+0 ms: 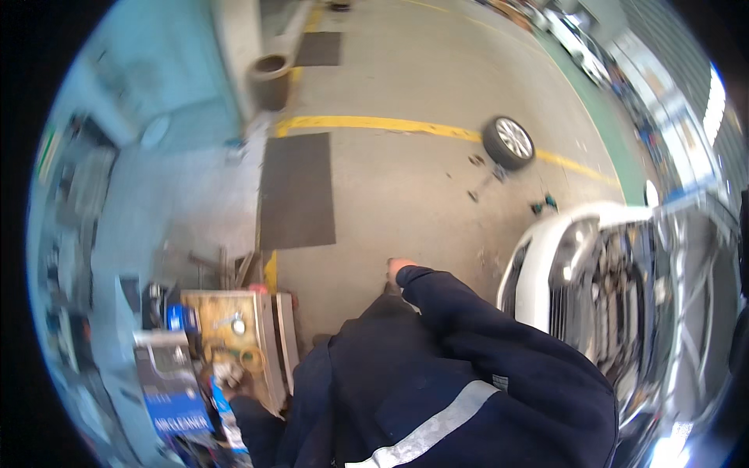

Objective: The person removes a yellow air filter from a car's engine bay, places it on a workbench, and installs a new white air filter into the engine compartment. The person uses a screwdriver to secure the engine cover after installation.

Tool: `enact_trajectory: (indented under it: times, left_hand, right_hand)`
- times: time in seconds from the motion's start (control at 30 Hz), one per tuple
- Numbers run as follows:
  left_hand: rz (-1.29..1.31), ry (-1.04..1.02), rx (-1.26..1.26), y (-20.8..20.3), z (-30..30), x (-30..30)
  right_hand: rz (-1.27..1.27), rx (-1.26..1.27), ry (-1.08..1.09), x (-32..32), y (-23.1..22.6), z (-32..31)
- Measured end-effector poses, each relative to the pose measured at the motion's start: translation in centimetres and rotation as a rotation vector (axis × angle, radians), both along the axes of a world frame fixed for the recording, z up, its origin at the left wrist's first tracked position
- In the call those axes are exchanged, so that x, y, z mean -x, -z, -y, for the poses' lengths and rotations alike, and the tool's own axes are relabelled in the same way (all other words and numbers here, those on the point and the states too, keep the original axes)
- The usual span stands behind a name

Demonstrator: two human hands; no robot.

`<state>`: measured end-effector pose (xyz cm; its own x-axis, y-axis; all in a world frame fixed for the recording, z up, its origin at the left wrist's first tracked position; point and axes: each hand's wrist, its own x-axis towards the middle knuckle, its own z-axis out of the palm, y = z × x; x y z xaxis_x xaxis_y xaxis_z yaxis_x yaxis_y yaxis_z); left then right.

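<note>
My left hand (240,383) reaches over the wooden top of a low bench or cart (209,303) at the lower left. It is dark and blurred, beside a crumpled whitish thing (225,373); whether it grips that I cannot make out. Tools (228,320), a small round white-faced item (239,327) and a yellowish ring-shaped item (251,360) lie on the wood close by. In front of my body my right hand (398,269) sticks out of a dark sleeve, with its fingers mostly hidden and nothing visible in it.
A white car (538,300) with its hood raised stands on the right. Beyond it a wheel (509,143) rests on the floor near a yellow line, with small dark parts around it. Dark mats (298,191), a brown bin (271,84) and a dark-blue box (173,390) are on the left.
</note>
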<state>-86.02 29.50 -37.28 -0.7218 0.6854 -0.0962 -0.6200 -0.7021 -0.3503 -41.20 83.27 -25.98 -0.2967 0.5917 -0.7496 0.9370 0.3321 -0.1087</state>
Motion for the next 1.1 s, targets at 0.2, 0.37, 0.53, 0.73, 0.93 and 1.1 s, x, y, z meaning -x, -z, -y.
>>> enact_trajectory:
  times: [0.2, 0.37, 0.53, 0.73, 0.93, 1.1]
  left_hand:
    - [2.056, -0.549, -0.848, -3.4, -5.8, -1.8]
    - [2.124, -1.438, -1.794, -1.1, -26.7, -8.1]
    - [2.31, -1.635, -2.003, -1.5, -48.1, -17.8]
    - [2.361, -1.614, -1.845, -0.9, -64.0, -26.1]
    - [2.083, -1.539, -1.557, 4.2, -73.2, -28.3]
    - [1.968, -1.454, -1.112, 9.9, -88.8, -31.5]
  right_hand:
    - [-0.045, -0.035, 0.49, -18.4, 4.6, 1.7]
    - [-0.079, 0.063, 0.583, -29.6, 7.7, 4.1]
    - [0.014, 0.118, 0.663, -38.6, 9.1, 1.5]
    - [-0.01, 0.037, 0.828, -46.7, 9.8, -7.7]
    - [-0.181, 0.054, 1.026, -48.7, 7.2, -18.5]
    - [-0.07, -0.008, 1.117, -54.8, 6.2, -21.1]
